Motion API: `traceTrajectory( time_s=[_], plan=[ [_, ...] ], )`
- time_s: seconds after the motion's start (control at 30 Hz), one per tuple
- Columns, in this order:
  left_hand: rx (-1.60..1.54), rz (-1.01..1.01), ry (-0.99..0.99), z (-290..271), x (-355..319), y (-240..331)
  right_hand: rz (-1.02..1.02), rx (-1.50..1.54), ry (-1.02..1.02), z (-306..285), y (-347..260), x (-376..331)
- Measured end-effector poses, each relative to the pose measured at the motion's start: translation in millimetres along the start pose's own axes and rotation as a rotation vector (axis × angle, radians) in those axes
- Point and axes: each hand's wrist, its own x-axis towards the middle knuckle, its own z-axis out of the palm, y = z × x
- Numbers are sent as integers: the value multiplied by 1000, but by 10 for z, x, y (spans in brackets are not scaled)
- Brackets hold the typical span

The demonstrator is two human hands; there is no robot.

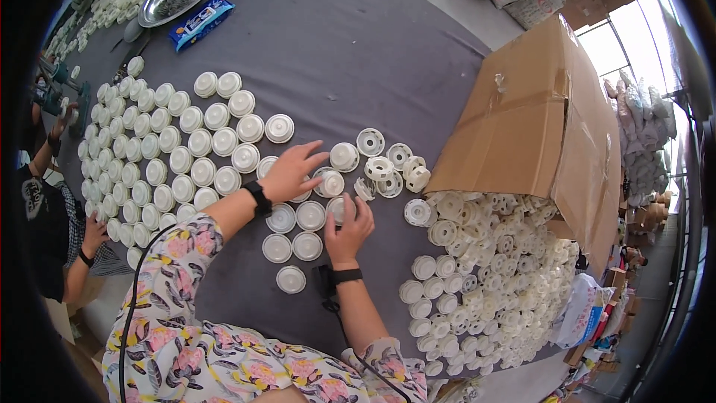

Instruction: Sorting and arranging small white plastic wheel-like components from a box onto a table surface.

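Observation:
My left hand (294, 172) reaches over the middle of the table, its fingers stretched out and apart. Under its fingertips lies a white round plastic part (329, 182), and I cannot see a grip on it. Close by, my right hand (350, 233) has thumb and fingers around another white round cap (337, 210), partly hidden by the hand. Between my wrists sit several assembled white caps (291, 279), flat on the cloth. Just beyond my fingers are one more cap (344, 157) and several open slotted rings (379, 169), some overlapping.
Rows of white caps (156, 172) cover the left side. On the right, a cardboard box (514, 104) lies tipped, with a heap of rings (492, 276) spilling out. A metal tray (144, 11) and a blue packet (201, 22) are far left. A co-worker's hand (95, 233) touches the left edge.

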Motion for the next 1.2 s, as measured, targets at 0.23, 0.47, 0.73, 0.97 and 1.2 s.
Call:
traceTrajectory(
  time_s=[0.23,0.47,0.73,0.97,1.2],
  plan=[
    [-71,-48,-207,332,554,180,-89,-110,31,-219,413,671],
    [35,-58,-382,157,770,213,15,25,-294,-400,527,998],
    [-1,199,-29,299,431,502,175,95,-181,-651,599,203],
    [51,281,-414,832,88,1153,735,598,-187,-689,813,-450],
    [-304,-93,-450,715,-110,1600,1085,1646,-92,-762,831,-878]
  ],
)
